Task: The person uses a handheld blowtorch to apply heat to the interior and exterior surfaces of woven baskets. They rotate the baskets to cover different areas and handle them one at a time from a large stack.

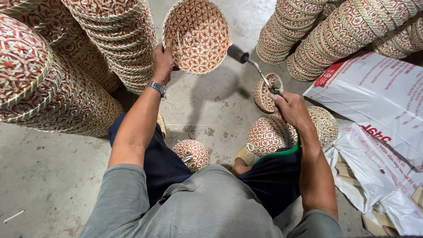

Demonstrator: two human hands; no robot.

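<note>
Tall stacks of red-and-cream woven baskets (119, 39) ring a concrete floor (44, 176). The left hand (163, 61) pinches the rim of a raised woven basket (197, 35). The right hand (288, 108), fingers wrapped tight, aims a gas torch (255, 68) just beside it.

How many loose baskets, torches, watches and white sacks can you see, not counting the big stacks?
Loose woven baskets: 5, one in the left hand
Gas torch, in the right hand: 1
Wristwatch: 1
White sacks: 2
Total: 9
</note>
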